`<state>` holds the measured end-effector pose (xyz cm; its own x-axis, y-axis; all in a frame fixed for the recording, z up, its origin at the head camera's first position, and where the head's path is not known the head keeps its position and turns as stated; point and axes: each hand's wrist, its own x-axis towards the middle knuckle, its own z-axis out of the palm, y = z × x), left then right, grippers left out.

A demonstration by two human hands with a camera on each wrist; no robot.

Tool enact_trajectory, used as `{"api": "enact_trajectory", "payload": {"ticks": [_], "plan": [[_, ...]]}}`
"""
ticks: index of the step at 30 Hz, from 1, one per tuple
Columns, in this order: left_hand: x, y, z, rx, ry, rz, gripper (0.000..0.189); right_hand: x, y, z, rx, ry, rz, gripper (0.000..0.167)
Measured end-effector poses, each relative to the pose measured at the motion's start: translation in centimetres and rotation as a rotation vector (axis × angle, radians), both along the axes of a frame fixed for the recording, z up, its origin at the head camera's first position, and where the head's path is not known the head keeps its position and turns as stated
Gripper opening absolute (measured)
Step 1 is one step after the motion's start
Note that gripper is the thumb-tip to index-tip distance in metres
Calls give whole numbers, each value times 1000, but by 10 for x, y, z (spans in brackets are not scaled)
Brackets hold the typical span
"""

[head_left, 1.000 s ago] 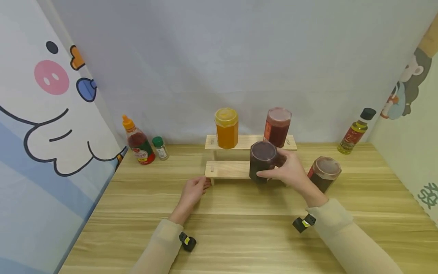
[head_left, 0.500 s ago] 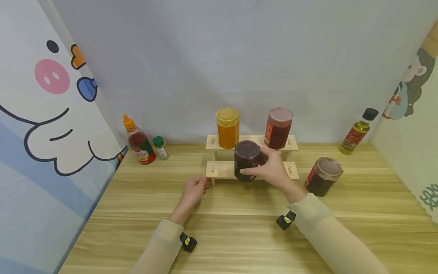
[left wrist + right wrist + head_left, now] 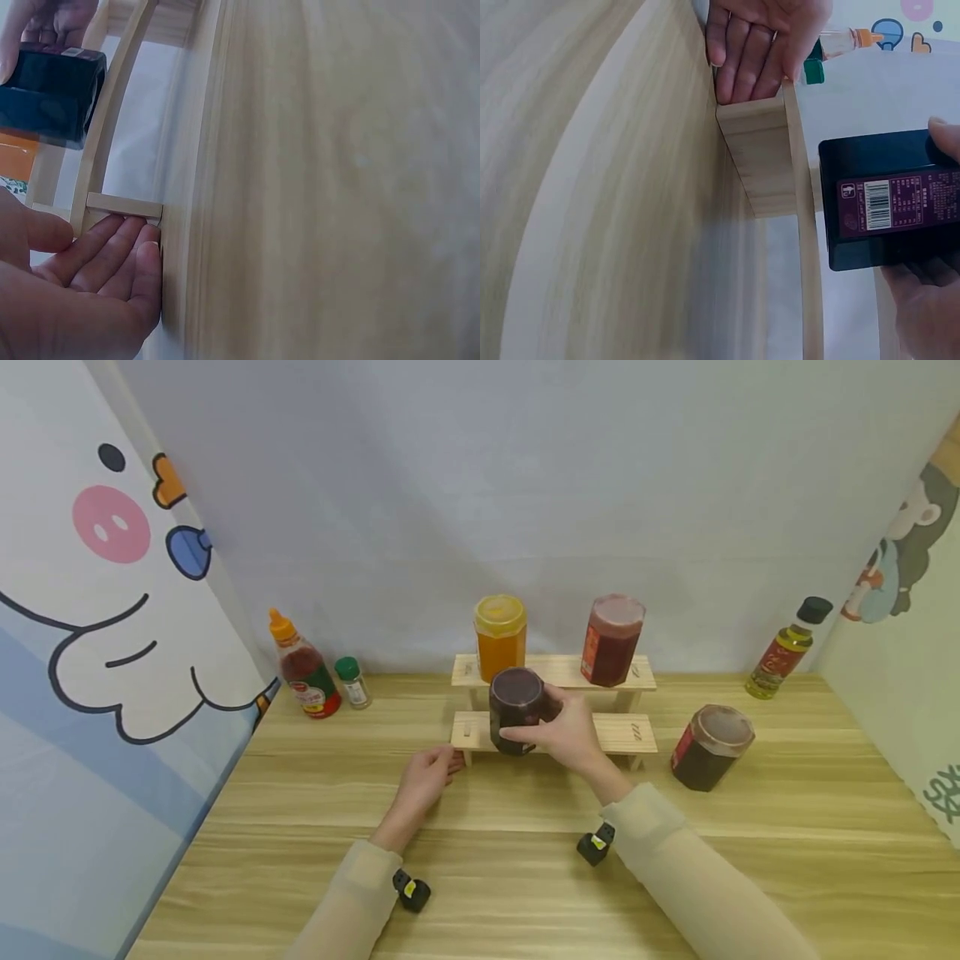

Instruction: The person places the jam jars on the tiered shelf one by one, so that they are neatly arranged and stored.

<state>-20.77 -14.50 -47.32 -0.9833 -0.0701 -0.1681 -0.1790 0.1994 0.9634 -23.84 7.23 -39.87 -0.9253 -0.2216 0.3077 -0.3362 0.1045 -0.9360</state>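
Note:
My right hand (image 3: 576, 733) grips a dark jar (image 3: 516, 697), thumb across its front and fingers around the far side. The jar is upright, close over the left half of the lower board of a two-tier wooden rack (image 3: 621, 733). In the right wrist view a purple label (image 3: 922, 201) with a barcode shows on it. My left hand (image 3: 424, 775) lies at the rack's lower left end. Its extended fingers (image 3: 101, 251) touch the side support there, and the thumb is near the board's edge.
A yellow-lidded orange jar (image 3: 500, 643) and a red jar (image 3: 613, 643) stand on the upper board. Another dark jar (image 3: 708, 752) is on the table to the right, an oil bottle (image 3: 783, 656) behind it. A sauce bottle (image 3: 306, 672) and green-capped shaker (image 3: 352, 683) stand left.
My right hand has carried the dark jar leftward along the lower board, from its right half to its left half. The left hand has stayed at the rack's end.

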Motion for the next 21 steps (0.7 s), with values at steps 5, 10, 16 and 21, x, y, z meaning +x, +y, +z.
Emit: {"api": "enact_trajectory", "payload": {"ticks": [5, 10, 16, 21], "plan": [[-1, -1, 1, 0, 5, 4, 40, -11, -9, -16, 12, 13, -44, 63], [0, 0, 1, -4, 6, 8, 40, -6, -14, -9, 38, 16, -63, 61], [1, 0, 1, -18, 10, 14, 39, 7, -17, 9, 62, 4, -86, 58], [1, -1, 1, -11, 4, 16, 40, -5, -17, -8, 71, 11, -113, 60]]}}
